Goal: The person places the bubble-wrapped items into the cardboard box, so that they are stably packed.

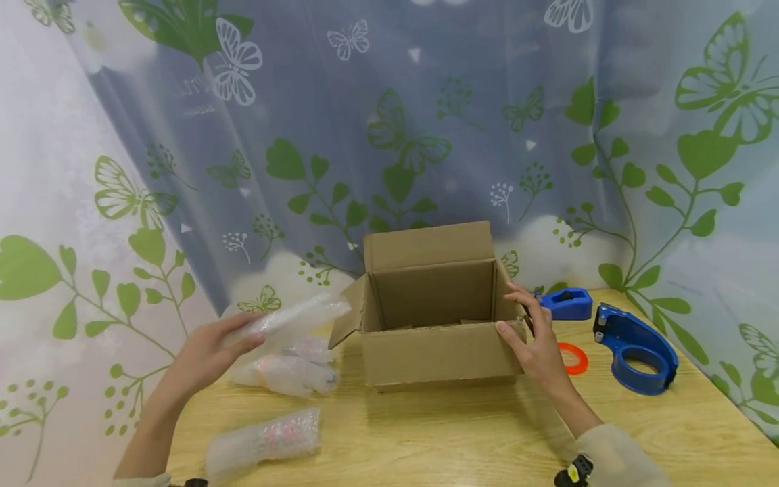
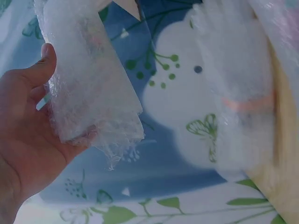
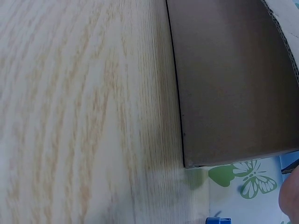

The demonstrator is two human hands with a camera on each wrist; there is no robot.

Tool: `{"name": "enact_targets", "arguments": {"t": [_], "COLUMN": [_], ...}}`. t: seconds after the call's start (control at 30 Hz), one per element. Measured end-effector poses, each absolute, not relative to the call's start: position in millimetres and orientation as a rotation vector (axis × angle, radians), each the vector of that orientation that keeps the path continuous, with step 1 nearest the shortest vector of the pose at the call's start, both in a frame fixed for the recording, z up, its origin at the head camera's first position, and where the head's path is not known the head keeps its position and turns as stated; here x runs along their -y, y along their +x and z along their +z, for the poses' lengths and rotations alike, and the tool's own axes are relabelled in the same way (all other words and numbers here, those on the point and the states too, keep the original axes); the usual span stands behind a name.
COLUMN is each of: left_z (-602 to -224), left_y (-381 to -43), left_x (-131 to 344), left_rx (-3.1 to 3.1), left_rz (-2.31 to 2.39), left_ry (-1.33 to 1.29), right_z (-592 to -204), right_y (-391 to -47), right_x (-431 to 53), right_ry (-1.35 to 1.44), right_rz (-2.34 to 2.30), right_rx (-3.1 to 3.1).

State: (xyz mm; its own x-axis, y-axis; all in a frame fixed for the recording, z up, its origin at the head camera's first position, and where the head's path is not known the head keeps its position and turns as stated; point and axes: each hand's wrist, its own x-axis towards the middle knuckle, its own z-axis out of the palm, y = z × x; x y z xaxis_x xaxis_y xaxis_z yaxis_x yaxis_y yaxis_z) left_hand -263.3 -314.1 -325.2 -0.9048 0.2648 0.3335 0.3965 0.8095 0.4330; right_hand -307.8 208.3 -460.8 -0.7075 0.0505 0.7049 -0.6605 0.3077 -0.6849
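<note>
My left hand (image 1: pixel 203 355) holds a bubble-wrapped bundle (image 1: pixel 292 321) in the air, left of an open cardboard box (image 1: pixel 441 355). The left wrist view shows the thumb along one edge of this bundle (image 2: pixel 88 79) and fingers beneath it; what is inside shows only as a faint tint. My right hand (image 1: pixel 535 341) grips the box's right side, thumb at the front rim and fingers over the side. A narrow dark thing by that palm is too small to identify. In the right wrist view, the box wall (image 3: pixel 238 93) fills much of the frame, with one fingertip (image 3: pixel 290 198) at the edge.
More bubble-wrapped bundles (image 1: pixel 286 374) lie on the wooden table (image 1: pixel 438 439), one nearer the front (image 1: pixel 264 439). Right of the box are a blue tape dispenser (image 1: pixel 569 304), an orange-red tape roll (image 1: pixel 581 358) and a blue handheld tape dispenser (image 1: pixel 639 358). A patterned curtain (image 1: pixel 341 101) hangs behind.
</note>
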Motion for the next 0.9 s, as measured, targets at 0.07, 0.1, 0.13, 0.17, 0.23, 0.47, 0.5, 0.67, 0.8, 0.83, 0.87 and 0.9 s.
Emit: {"name": "enact_targets", "arguments": {"t": [0.07, 0.1, 0.13, 0.17, 0.23, 0.47, 0.5, 0.67, 0.8, 0.83, 0.87, 0.9], "left_z": [-320, -317, -316, -314, -313, -310, -310, -311, -314, -315, -316, -317], "left_y": [-266, -267, -269, -271, -274, -286, -288, -299, -307, -310, -312, -314], "left_x": [304, 299, 293, 288, 276, 240, 234, 204, 178, 172, 166, 160], "left_rx": [2.728, 2.722, 2.712, 2.697, 2.662, 2.652, 2.651, 2.603, 2.55, 2.537, 2.526, 2.514], "left_rz": [-0.739, -0.75, -0.762, -0.777, -0.797, -0.83, -0.828, -0.882, -0.917, -0.923, -0.93, -0.939], "left_ry": [-0.533, -0.55, -0.57, -0.59, -0.622, -0.612, -0.617, -0.699, -0.783, -0.803, -0.817, -0.831], "right_z": [-459, -459, -458, -458, -459, -462, -463, -462, -462, -462, -463, -463], "right_y": [-307, -307, -307, -307, -307, -308, -308, -308, -308, -308, -308, -309], "right_x": [-208, -208, -207, -207, -208, -208, -209, -209, -209, -209, -209, -210], "right_ry": [0.542, 0.54, 0.539, 0.538, 0.531, 0.527, 0.527, 0.53, 0.542, 0.543, 0.545, 0.547], "right_rz": [1.449, 1.45, 1.454, 1.456, 1.456, 1.463, 1.464, 1.457, 1.456, 1.453, 1.45, 1.446], "right_rx": [1.942, 1.942, 1.941, 1.937, 1.942, 1.95, 1.951, 1.958, 1.955, 1.954, 1.952, 1.951]}}
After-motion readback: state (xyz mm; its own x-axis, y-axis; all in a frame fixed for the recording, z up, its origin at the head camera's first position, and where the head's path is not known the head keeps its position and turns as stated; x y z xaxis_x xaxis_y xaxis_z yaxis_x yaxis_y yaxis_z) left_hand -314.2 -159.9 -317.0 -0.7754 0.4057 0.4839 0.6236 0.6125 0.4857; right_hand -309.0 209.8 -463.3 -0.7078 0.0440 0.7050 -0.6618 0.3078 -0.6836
